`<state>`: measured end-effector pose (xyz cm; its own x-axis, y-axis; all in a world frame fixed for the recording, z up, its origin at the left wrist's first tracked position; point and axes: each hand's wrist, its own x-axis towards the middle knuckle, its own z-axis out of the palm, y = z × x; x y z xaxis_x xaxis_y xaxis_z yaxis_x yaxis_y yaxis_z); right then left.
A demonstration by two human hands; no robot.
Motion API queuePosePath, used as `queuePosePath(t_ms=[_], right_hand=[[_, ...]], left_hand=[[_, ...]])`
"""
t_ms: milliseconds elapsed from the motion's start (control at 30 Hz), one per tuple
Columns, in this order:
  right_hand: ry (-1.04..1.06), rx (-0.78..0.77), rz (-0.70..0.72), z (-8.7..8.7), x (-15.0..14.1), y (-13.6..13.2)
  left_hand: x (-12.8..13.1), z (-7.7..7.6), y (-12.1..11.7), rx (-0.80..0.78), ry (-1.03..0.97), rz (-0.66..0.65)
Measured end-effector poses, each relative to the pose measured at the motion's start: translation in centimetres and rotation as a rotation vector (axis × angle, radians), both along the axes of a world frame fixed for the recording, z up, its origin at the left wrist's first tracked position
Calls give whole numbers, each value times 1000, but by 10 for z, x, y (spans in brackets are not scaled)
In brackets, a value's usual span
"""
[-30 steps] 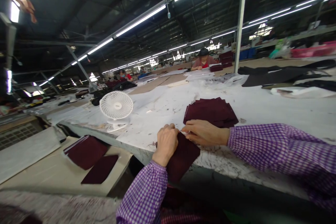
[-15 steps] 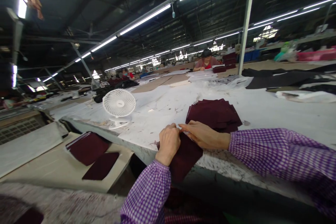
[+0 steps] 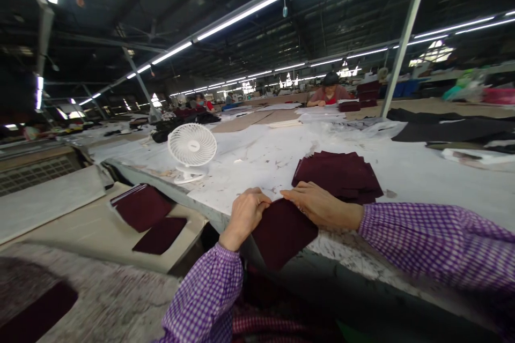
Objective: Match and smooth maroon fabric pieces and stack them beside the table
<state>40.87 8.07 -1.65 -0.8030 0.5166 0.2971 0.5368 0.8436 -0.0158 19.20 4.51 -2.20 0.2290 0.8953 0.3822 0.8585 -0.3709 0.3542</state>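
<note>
A dark maroon fabric piece (image 3: 284, 236) hangs over the near edge of the white-covered table (image 3: 249, 144). My left hand (image 3: 247, 211) pinches its upper left corner between thumb and fingers. At the upper right edge, my right hand (image 3: 317, 203) grips the same piece, fingers stretched to the left and pressed together. Just behind my right hand lies a fanned stack of maroon fabric pieces (image 3: 338, 171), partly covered by that hand. Whether the held piece is one layer or more, I cannot tell.
A white fan (image 3: 192, 144) stands left on the table. Lower left, a beige board (image 3: 92, 230) carries a maroon bundle (image 3: 142, 208) and a single maroon piece (image 3: 160, 236). Dark cloth (image 3: 454, 128) lies at the right, by a metal post (image 3: 406, 37). A person (image 3: 330, 91) sits across the table.
My hands have moved apart; the left shifted left and down, so the fabric's top edge now shows stretched between them. The whole view has shifted slightly.
</note>
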Motion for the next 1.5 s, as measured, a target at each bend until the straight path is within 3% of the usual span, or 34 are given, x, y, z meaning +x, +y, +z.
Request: queuePosePath(t_ms=[300, 600, 733, 933, 1067, 1267, 1500], right_hand=[[-41, -11, 6, -2, -2, 5], [-317, 91, -3, 25, -18, -4], [-354, 102, 17, 25, -19, -3], [-246, 128, -7, 18, 0, 0], [-166, 154, -65, 24, 5, 12], [80, -54, 191, 25, -18, 6], [177, -34, 149, 10, -28, 7]], left_hand=[[3, -8, -13, 260, 320, -55], [1, -4, -15, 247, 342, -121], [-6, -8, -20, 195, 217, -55], [-9, -14, -23, 211, 173, -45], [-1, -11, -16, 214, 185, -8], [5, -7, -6, 187, 226, 31], [-14, -7, -11, 128, 146, 0]])
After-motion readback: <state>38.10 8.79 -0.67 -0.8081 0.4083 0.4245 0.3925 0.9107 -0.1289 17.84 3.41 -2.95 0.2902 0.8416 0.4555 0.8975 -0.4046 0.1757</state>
